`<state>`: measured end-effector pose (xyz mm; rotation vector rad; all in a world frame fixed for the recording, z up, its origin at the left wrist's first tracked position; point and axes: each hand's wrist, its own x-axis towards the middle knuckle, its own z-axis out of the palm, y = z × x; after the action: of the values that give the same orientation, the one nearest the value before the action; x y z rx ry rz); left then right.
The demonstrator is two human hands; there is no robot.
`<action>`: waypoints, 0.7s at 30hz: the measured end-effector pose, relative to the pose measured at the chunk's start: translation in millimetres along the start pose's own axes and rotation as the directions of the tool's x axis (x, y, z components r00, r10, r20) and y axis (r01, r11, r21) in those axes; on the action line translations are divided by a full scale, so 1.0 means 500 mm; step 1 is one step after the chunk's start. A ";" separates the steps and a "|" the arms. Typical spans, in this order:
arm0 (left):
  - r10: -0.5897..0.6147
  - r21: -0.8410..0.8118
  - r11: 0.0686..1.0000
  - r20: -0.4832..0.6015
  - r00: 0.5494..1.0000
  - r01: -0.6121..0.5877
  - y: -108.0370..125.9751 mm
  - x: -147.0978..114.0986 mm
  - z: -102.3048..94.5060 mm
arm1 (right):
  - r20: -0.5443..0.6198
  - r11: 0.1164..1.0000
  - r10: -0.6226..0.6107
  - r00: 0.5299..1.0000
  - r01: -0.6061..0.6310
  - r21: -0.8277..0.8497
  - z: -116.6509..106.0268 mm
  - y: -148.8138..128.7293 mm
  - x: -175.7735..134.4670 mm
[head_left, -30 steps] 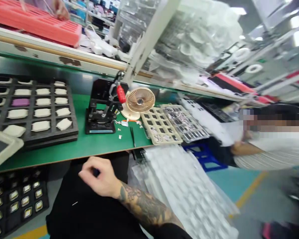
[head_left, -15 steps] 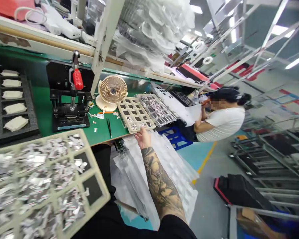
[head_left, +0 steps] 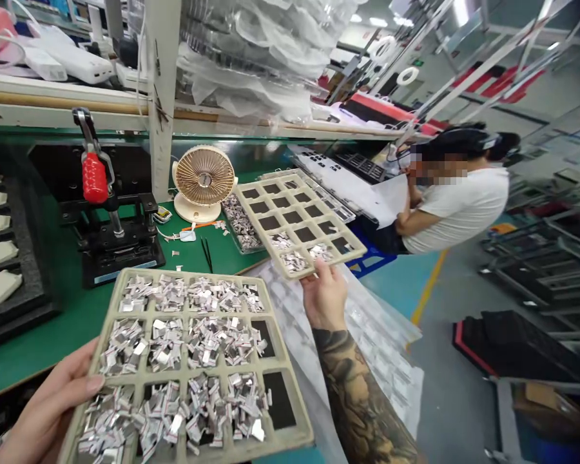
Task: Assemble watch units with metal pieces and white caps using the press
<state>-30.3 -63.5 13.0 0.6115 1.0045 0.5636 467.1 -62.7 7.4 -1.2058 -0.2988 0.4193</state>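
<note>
My left hand (head_left: 70, 393) grips the left edge of a cream compartment tray (head_left: 290, 341), thumb on the rim, fingers out of sight beneath. Heaps of small silvery tabs (head_left: 217, 341) fill most of its pockets, and two dark pockets at the right are mostly bare. My right hand (head_left: 326, 293) pinches the near edge of a second cream compartment tray (head_left: 283, 216), which is tilted up off the bench. Only a few of its near pockets hold small tabs; the others show dark bottoms. Beneath its left side, a clear tray (head_left: 244, 225) of small parts shows.
A black toggle press (head_left: 118, 238) with a red handle stands at the left, beside a black foam tray (head_left: 24, 283) of pale pieces. Behind the trays is a small fan (head_left: 203, 180); tweezers (head_left: 206, 254) lie on the green bench. A co-worker (head_left: 454, 193) sits at the right.
The right-hand tray has been lifted off the bench, uncovering the clear tray of parts. The left-hand tray has come right and more into view, with my left hand now visible on it.
</note>
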 end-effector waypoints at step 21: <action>0.211 -0.243 0.959 0.274 0.938 -0.145 0.077 0.376 0.382 | 0.100 0.919 -0.278 0.955 0.295 -0.261 -0.117 -0.096 0.054</action>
<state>214.5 52.5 4.9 0.5735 0.5953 0.7098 524.1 -113.4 33.5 -1.3954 -0.5939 0.1606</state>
